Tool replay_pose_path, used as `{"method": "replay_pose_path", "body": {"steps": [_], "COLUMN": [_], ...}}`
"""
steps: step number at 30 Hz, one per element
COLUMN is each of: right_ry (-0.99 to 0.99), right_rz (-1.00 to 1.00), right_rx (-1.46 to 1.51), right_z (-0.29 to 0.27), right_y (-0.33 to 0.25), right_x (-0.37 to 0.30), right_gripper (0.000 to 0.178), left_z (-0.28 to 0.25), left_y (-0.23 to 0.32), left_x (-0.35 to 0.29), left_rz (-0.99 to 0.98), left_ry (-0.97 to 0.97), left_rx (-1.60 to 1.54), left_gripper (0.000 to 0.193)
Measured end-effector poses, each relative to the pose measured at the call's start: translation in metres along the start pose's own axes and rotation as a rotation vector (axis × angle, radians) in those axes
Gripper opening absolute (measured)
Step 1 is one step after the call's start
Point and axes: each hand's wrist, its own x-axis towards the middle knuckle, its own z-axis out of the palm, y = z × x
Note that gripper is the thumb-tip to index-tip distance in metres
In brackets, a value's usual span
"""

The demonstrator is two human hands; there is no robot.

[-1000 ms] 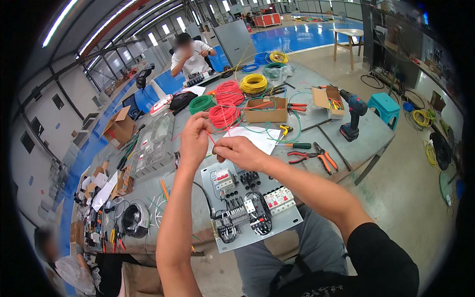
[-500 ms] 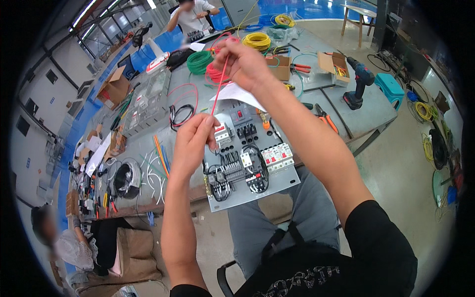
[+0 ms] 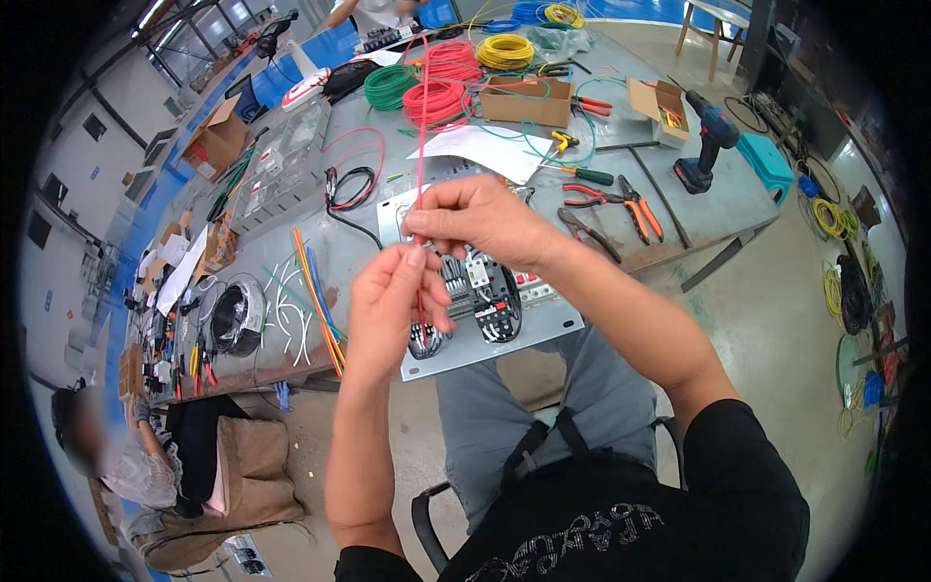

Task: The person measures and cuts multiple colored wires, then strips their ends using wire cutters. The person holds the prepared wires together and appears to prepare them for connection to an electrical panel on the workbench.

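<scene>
A thin red wire (image 3: 423, 145) runs nearly upright through both of my hands, its upper end standing well above them. My right hand (image 3: 480, 223) pinches it just above my left hand (image 3: 393, 296), whose thumb and forefinger are closed on the same wire. Below my left fingers the wire passes down in front of the metal mounting plate (image 3: 465, 361). On that plate sit a contactor (image 3: 497, 315) with black wire loops and a row of terminal blocks (image 3: 461, 301). My hands and forearm hide part of the plate's components.
Pliers (image 3: 635, 213) and a cordless drill (image 3: 706, 145) lie to the right. Coils of red wire (image 3: 433, 105), green wire (image 3: 390, 89) and yellow wire (image 3: 505, 51) are farther back, near a cardboard box (image 3: 529, 102). White paper (image 3: 485, 145) lies beyond the plate. A seated person (image 3: 141, 475) is at left.
My right hand has come down toward me and now grips the wire close to my left hand. The left hand sits slightly lower. The wire stands straighter, with its upper length free.
</scene>
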Motion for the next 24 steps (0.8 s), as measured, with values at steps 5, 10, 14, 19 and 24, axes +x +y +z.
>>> {"method": "replay_pose_path", "body": {"steps": [5,10,14,19,24], "right_ry": [0.148,0.055,-0.025,0.096,0.183], "right_rz": [-0.013,0.004,0.075,0.164,0.152], "right_rx": [0.126,0.069,0.194,0.227,0.159], "right_z": [-0.011,0.013,0.031,0.008,-0.039], "right_y": [-0.004,0.013,0.035,0.036,0.028], "right_x": [-0.013,-0.049,-0.077,-0.071,-0.027], "right_gripper": [0.023,0.024,0.022,0.02,0.019], "left_z": [0.016,0.028,0.05,0.072,0.083], "left_y": [-0.018,-0.041,-0.057,-0.071,-0.07], "left_x": [-0.032,-0.068,-0.09,-0.114,-0.131], "left_rz": [-0.077,-0.053,-0.025,-0.11,-0.179], "left_ry": [-0.002,0.081,0.207,0.191,0.162], "left_rx": [0.084,0.025,0.022,-0.144,-0.232], "left_gripper": [0.03,0.029,0.028,0.027,0.026]}}
